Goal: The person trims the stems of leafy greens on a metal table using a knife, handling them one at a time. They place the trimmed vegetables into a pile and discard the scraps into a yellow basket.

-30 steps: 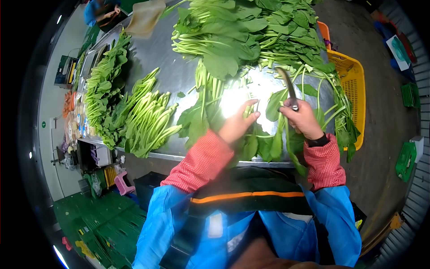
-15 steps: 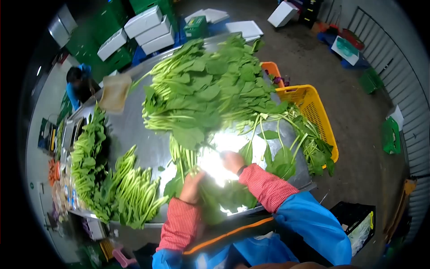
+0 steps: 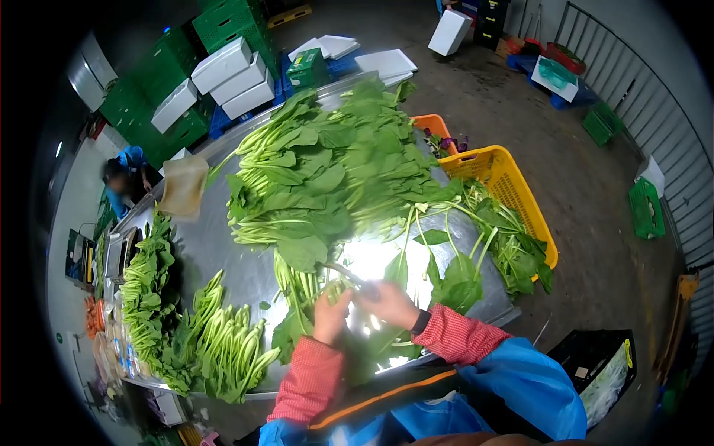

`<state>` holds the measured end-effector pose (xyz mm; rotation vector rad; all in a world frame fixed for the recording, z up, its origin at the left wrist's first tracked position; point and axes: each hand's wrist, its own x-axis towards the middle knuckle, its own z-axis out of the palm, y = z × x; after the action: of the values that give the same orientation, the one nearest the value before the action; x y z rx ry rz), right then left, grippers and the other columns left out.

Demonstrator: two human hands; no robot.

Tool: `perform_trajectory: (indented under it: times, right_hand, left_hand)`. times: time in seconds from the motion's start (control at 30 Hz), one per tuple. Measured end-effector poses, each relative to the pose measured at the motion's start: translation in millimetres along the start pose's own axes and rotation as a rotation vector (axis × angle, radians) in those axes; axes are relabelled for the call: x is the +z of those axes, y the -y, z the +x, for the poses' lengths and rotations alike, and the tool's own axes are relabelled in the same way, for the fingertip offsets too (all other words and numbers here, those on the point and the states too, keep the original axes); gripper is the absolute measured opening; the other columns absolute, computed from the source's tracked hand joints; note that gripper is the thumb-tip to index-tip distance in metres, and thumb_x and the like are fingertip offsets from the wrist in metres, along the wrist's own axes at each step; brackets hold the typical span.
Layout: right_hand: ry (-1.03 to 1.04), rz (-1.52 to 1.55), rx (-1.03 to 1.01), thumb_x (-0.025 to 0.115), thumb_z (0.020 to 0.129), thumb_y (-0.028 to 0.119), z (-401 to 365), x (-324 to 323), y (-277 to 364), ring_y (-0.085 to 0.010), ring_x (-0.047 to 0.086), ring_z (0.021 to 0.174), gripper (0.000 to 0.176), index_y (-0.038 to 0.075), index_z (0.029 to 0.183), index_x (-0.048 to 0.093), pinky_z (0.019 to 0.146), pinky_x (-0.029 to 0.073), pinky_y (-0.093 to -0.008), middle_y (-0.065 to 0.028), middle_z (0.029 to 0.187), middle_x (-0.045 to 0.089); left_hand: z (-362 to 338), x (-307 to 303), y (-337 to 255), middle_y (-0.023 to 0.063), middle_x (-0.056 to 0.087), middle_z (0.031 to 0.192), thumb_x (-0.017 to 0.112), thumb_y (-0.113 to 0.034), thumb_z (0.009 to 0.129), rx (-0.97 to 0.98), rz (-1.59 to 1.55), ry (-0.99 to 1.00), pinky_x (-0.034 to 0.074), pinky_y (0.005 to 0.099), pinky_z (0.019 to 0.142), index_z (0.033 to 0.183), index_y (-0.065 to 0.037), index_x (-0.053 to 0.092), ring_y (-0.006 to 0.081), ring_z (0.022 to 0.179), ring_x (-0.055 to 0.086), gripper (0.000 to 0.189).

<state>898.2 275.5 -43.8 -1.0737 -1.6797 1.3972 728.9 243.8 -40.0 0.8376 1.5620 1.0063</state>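
Observation:
In front of my body, my left hand is closed around a bunch of leafy greens, its cut stems pointing away from me and its leaves blurred toward my body. My right hand, with a dark band at the wrist, is closed on a thin, grey, blade-like tool that looks like a small knife. The blade lies close to the stem ends by my left fingers. Just beyond, a smaller group of greens rests on the metal table. A large heap of greens covers the far side.
Trimmed bunches and another row of greens line the table's left. Loose leaves hang over a yellow basket at the right, beside an orange crate. A co-worker is at the far left. White foam boxes stand behind.
My right hand has come to the stem ends beside my left hand, and the blade now shows clearly. The view has shifted slightly. My left hand still grips the greens.

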Motion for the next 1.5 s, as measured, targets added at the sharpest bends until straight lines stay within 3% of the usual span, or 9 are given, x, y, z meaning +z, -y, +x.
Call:
perform_trajectory:
  times: [0.13,0.23,0.4,0.53,0.63,0.8,0.93,1.33,1.5]
  right_hand:
    - [-0.073,-0.005,0.000,0.063,0.087,0.022,-10.3,-21.5,22.6,-0.0226,0.062,0.069,0.023,0.003,0.098,0.064,0.064,0.049,-0.0325,-0.0129,0.080,0.064]
    - [-0.168,-0.082,-0.111,0.062,0.088,0.022,-9.4,-40.2,18.2,-0.0270,0.063,0.071,0.021,0.003,0.094,0.064,0.064,0.049,-0.0331,-0.0143,0.083,0.064]
    - [-0.267,-0.687,-0.497,0.061,0.081,0.021,-3.6,-78.3,20.2,-0.0243,0.060,0.071,0.018,0.012,0.096,0.063,0.060,0.048,-0.0360,-0.0056,0.077,0.055]
    - [-0.116,-0.902,-0.288,0.057,0.082,0.021,11.0,-100.1,-33.8,-0.0266,0.061,0.074,0.016,0.015,0.096,0.063,0.062,0.049,-0.0365,-0.0071,0.079,0.058]
    - [-0.261,-0.698,-0.194,0.062,0.084,0.018,5.9,-117.2,-51.1,-0.0303,0.064,0.074,0.013,0.007,0.089,0.067,0.063,0.051,-0.0366,-0.0083,0.083,0.065]
    - [-0.141,-0.065,0.020,0.065,0.086,0.018,2.1,-96.5,-6.8,-0.0128,0.061,0.079,0.024,0.001,0.103,0.066,0.074,0.049,-0.0279,-0.0089,0.087,0.068]
    - [-0.010,-0.041,-0.095,0.067,0.084,0.028,0.2,-80.2,25.4,-0.0232,0.064,0.080,0.034,0.005,0.108,0.064,0.073,0.049,-0.0334,-0.0124,0.091,0.067]
    - [-0.098,-0.039,-0.349,0.064,0.086,0.015,7.1,-55.7,46.5,-0.0121,0.060,0.076,0.031,-0.001,0.113,0.061,0.069,0.049,-0.0268,-0.0076,0.086,0.065]
    - [-0.328,0.129,-0.055,0.062,0.090,0.015,16.6,-57.0,23.2,-0.0050,0.051,0.059,0.021,0.001,0.105,0.063,0.052,0.040,-0.0214,0.0036,0.075,0.059]
  left_hand:
    - [-4.0,17.6,-13.0,0.0025,0.063,0.090,0.069,-0.016,0.085,0.177,0.126,-0.003,0.047,0.0223,0.063,0.115,0.002,0.059,0.0082,0.075,0.056,0.036]
    - [-9.9,30.5,-36.6,-0.0053,0.054,0.072,0.067,-0.018,0.088,0.290,0.115,0.094,0.038,0.0196,0.051,0.105,-0.001,0.061,0.0032,0.057,0.044,0.025]
    - [-12.9,37.7,-62.9,-0.0008,0.063,0.085,0.065,-0.011,0.086,0.107,0.050,0.231,0.046,0.0213,0.065,0.108,0.000,0.062,0.0071,0.073,0.056,0.024]
    - [-8.1,38.1,-53.5,0.0014,0.065,0.090,0.064,-0.011,0.087,0.097,0.002,0.297,0.047,0.0210,0.068,0.108,0.000,0.062,0.0080,0.077,0.059,0.023]
    - [-11.9,39.3,-60.7,0.0014,0.065,0.090,0.064,-0.010,0.088,0.091,-0.023,0.278,0.047,0.0212,0.071,0.108,0.000,0.063,0.0081,0.079,0.058,0.023]
    - [-1.5,45.7,-43.3,0.0016,0.062,0.097,0.064,-0.008,0.087,0.113,-0.073,0.296,0.048,0.0224,0.074,0.117,0.000,0.058,0.0097,0.084,0.058,0.032]
    - [-1.8,48.9,-45.4,0.0012,0.062,0.096,0.066,-0.007,0.086,0.174,-0.076,0.279,0.049,0.0230,0.074,0.115,-0.001,0.058,0.0094,0.083,0.058,0.031]
    - [-6.7,20.7,-50.6,0.0038,0.061,0.103,0.061,-0.013,0.089,0.175,-0.270,0.200,0.049,0.0257,0.077,0.117,-0.003,0.056,0.0127,0.087,0.058,0.030]
    - [7.5,-26.9,-69.3,0.0097,0.053,0.126,0.045,-0.032,0.099,0.207,-0.782,0.055,0.041,0.0372,0.100,0.135,-0.005,0.043,0.0224,0.116,0.051,0.045]
